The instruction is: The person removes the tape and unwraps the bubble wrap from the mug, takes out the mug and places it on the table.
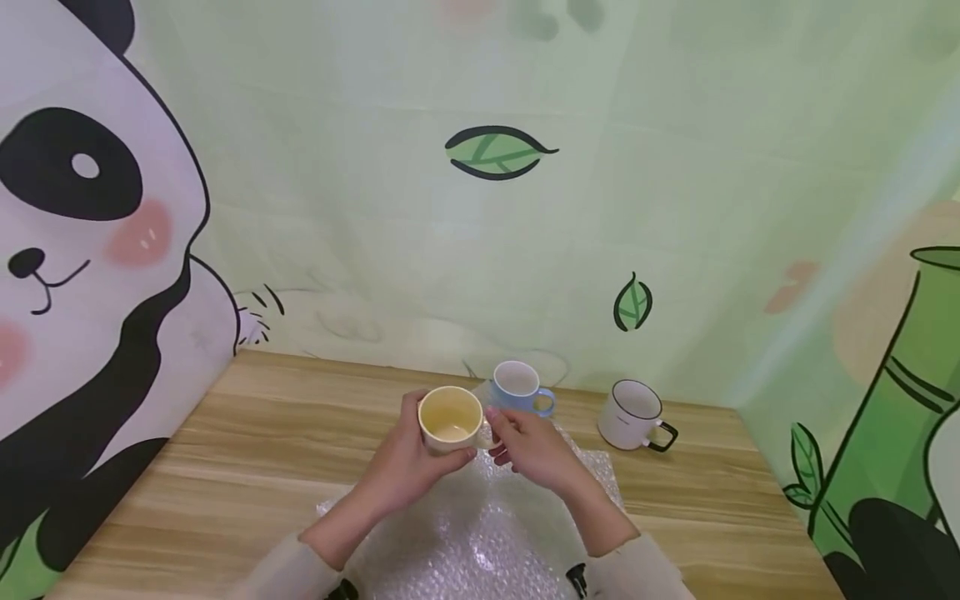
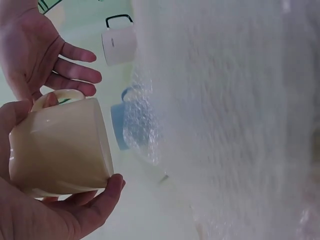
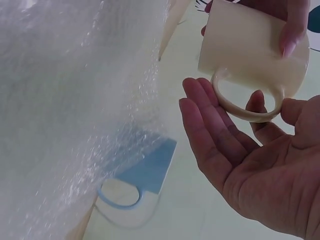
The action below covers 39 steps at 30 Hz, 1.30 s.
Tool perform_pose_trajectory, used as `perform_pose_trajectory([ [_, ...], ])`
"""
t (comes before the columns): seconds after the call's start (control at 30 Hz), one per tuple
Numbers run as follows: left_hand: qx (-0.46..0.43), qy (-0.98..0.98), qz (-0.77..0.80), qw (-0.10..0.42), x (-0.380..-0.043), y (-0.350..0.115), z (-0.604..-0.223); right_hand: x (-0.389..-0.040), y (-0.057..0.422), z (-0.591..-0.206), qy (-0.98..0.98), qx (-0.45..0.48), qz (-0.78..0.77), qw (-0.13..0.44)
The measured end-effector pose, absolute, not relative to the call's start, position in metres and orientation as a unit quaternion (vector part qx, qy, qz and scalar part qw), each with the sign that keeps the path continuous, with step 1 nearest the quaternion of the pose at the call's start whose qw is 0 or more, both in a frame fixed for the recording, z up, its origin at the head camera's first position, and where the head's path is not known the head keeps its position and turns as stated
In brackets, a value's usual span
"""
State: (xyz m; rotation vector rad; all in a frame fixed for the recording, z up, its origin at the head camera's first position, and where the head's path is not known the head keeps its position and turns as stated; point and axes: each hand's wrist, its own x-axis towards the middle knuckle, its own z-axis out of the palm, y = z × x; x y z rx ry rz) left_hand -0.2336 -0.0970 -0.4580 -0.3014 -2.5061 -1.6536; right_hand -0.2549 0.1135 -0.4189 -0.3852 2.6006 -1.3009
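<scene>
A cream-yellow mug (image 1: 451,414) is held up over the table, its pale yellow inside facing the head camera. My left hand (image 1: 405,462) grips the mug's body, with the thumb on the near side and the fingers round the far side. At its right, my right hand (image 1: 538,448) holds the mug's handle (image 3: 245,114). The right wrist view shows one finger through the handle loop and the thumb against its end; the other fingers extend loosely beside it. Below both hands a sheet of bubble wrap (image 1: 487,533) lies spread on the table.
Behind the hands stands a blue-and-white mug (image 1: 516,383), its handle to the right. A white mug (image 1: 630,417) with a black rim and black handle stands farther right. The wooden table (image 1: 262,433) meets a printed backdrop (image 1: 375,208) at its back edge.
</scene>
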Motion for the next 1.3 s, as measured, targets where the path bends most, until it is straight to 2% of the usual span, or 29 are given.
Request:
perform_pose_trajectory([
  [0.23,-0.094,-0.844,-0.522,0.078,-0.250,-0.113,-0.454,-0.268,0.096,-0.421,0.872,-0.123,-0.462,0.100],
  [0.9,-0.072,-0.848,-0.522,0.052,-0.297,-0.143,-0.452,-0.291,0.066,-0.435,0.812,-0.072,-0.568,0.115],
  [1.3,-0.050,-0.854,-0.517,0.036,-0.325,-0.160,-0.457,-0.313,0.051,-0.454,0.792,-0.088,-0.590,0.132],
])
